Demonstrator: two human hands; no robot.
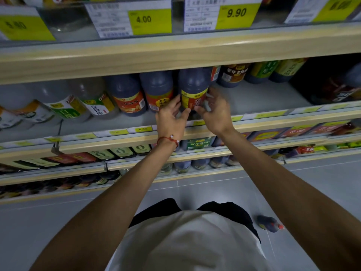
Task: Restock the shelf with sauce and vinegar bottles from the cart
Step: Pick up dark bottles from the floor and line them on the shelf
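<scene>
Left hand (172,116) grasps dark bottle (193,89): fingers up its 9 o'clock flank, thumb across lower label. Right hand (214,112) cupped at bottle's 3 o'clock side, thumb at label foot; motion-blurred, cannot tell if it truly grips. Bottle upright on middle shelf (263,96), near front edge, yellow-and-red label facing out. Touching at its 9 o'clock: orange-labelled bottles (158,90) in a row. Red cord bracelet (168,139) on left wrist. Red-capped bottle (268,223) lies on floor, 4 o'clock from the person.
</scene>
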